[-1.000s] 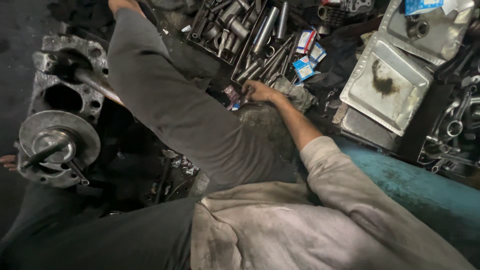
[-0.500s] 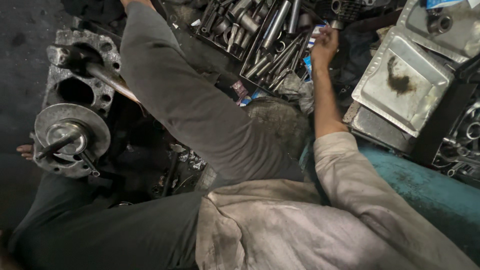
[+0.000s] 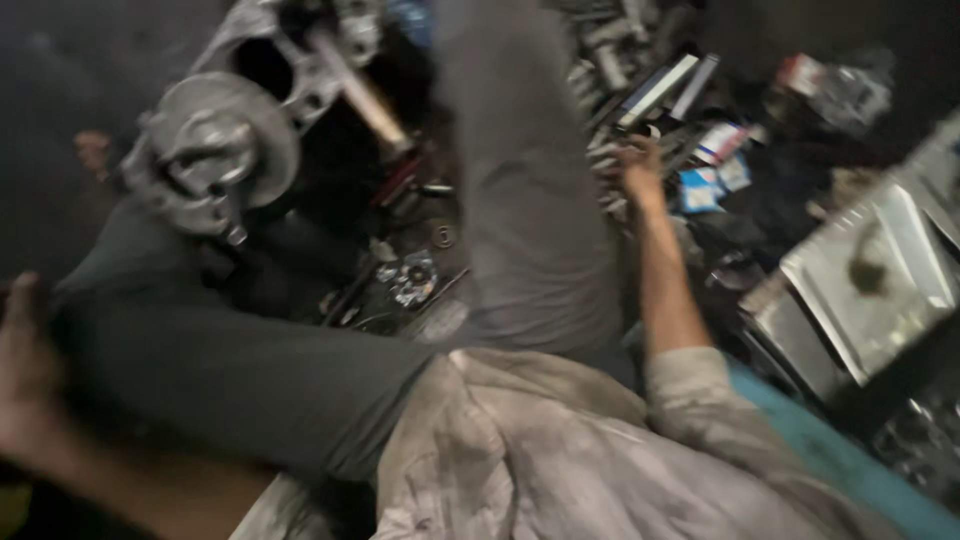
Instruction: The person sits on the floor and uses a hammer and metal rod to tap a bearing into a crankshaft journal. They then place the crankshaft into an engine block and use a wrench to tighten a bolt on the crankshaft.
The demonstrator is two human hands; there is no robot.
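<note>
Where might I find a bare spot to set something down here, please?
The dark floor left of the engine casing looks bare. The metal tray holds only a stain. Around the right hand, tools and small boxes crowd everything.

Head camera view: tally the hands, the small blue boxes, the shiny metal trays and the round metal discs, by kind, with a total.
Hands: 2 (left hand, right hand)
Small blue boxes: 2
Metal tray: 1
Round metal disc: 1
Total: 6

One head-worn camera looks steeply down, close over the lap.
</note>
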